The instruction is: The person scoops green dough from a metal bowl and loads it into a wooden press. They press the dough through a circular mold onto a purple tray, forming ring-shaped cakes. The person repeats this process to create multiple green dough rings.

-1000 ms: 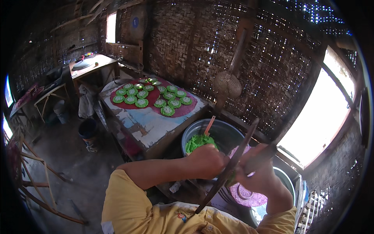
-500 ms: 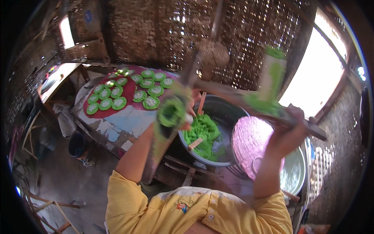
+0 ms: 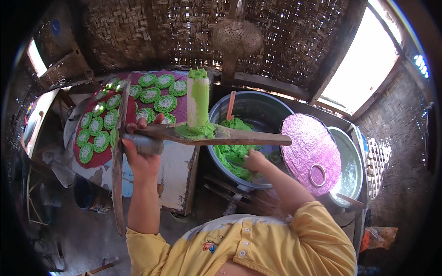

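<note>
My left hand (image 3: 143, 149) is wrapped round two parts of a wooden press. One is a long wooden bar (image 3: 118, 184) seen edge-on, with a grey metal cylinder (image 3: 146, 144) jutting from it against my palm. The other is a wooden plunger board (image 3: 248, 137), held level, whose upright round post (image 3: 198, 103) is smeared with green dough. My right hand (image 3: 254, 160) reaches into a grey basin (image 3: 271, 102), its fingers curled at the green dough (image 3: 230, 158); what they hold is hidden. A flat wooden stick (image 3: 231, 105) stands in the dough.
Several green lacy dough rounds (image 3: 149, 94) lie on red sheets on the table (image 3: 177, 179) at left. A pink foil-covered round lid (image 3: 308, 152) with a ring leans between the basin and a pale green tub (image 3: 351, 158). A woven wall stands behind.
The plunger board has passed from my right hand to my left, beside the long bar. My right hand has come down into the basin.
</note>
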A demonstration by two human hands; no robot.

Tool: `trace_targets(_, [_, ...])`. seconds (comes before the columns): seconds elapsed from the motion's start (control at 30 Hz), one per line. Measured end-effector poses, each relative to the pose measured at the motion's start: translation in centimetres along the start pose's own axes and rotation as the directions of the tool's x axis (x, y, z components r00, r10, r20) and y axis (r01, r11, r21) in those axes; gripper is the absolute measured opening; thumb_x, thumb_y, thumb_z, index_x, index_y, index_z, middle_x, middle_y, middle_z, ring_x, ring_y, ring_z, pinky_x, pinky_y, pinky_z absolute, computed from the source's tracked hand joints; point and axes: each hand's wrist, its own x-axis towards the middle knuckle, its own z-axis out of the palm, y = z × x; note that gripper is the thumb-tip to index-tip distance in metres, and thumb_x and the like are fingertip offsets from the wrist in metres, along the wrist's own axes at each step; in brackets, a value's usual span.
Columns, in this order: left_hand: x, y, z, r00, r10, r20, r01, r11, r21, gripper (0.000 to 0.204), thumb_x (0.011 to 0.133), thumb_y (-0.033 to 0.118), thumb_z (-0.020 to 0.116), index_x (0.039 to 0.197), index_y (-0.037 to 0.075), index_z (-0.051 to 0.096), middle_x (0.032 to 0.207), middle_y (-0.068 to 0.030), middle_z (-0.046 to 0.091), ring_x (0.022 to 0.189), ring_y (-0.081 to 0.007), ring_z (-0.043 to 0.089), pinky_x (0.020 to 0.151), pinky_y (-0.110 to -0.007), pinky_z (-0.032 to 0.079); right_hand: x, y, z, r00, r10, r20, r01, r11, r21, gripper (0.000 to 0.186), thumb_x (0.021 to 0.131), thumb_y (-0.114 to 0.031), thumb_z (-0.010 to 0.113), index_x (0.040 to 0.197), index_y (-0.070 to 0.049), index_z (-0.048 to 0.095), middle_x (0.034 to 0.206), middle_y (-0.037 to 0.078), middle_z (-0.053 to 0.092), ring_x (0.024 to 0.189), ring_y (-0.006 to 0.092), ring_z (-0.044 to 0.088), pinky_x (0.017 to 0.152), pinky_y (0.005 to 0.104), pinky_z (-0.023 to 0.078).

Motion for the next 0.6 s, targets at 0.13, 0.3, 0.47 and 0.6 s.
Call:
trace_targets(0.13, [-0.5, 0.1, -1.1, 0.999, -0.012, -0.047, 0.013, 0.999, 0.029, 0.043, 0.082, 0.049, 0.061, 0.111, 0.018, 0.053, 0.112, -0.0038, 0.049, 0.121, -0.0393, 0.038, 0.106, -0.053, 0.026, -2.3, 5.1, -1.0, 0.975, -0.013, 0.221, 0.080, 0.951, -0.300, 0.029, 0.079, -0.015, 0.056, 0.101, 0.003, 0.060, 0.106, 0.027, 0.055, 0.097, 0.0380, 0.059, 0.074, 0.0437, 0.051])
trace_targets(0.3, [-1.1, 0.2, -1.2, 0.995, 0.043, -0.089, -0.036, 0.996, 0.082, 0.043, 0.082, 0.049, 0.061, 0.108, 0.018, 0.051, 0.108, -0.0050, 0.047, 0.120, -0.0392, 0.040, 0.106, -0.053, 0.025, -4.0, 8.6, 1.7, 0.989, 0.047, -0.142, -0.030, 0.992, 0.122, 0.033, 0.081, -0.014, 0.054, 0.109, 0.003, 0.055, 0.110, 0.025, 0.056, 0.101, 0.0378, 0.057, 0.082, 0.0462, 0.047])
trace_targets(0.47, [-0.9, 0.5, -0.3, 1.000, -0.002, 0.013, 0.000, 0.994, 0.107, 0.045, 0.081, 0.051, 0.061, 0.108, 0.017, 0.050, 0.111, -0.0049, 0.043, 0.117, -0.0418, 0.041, 0.102, -0.054, 0.031, -1.8, 10.4, 4.3, 0.954, -0.281, -0.101, 0.268, 0.955, -0.127, 0.035, 0.086, -0.023, 0.051, 0.115, -0.004, 0.054, 0.110, 0.025, 0.056, 0.106, 0.0358, 0.054, 0.091, 0.0462, 0.039])
trace_targets(0.6, [-0.9, 0.7, 0.0, 1.000, -0.004, 0.027, 0.000, 0.991, 0.136, 0.047, 0.080, 0.052, 0.061, 0.109, 0.017, 0.050, 0.111, -0.0038, 0.043, 0.116, -0.0426, 0.043, 0.101, -0.054, 0.034, -0.7, 9.1, 3.7, 0.969, -0.248, -0.004, 0.248, 0.969, 0.009, 0.037, 0.087, -0.028, 0.049, 0.117, -0.006, 0.054, 0.105, 0.024, 0.058, 0.103, 0.0339, 0.055, 0.090, 0.0460, 0.040])
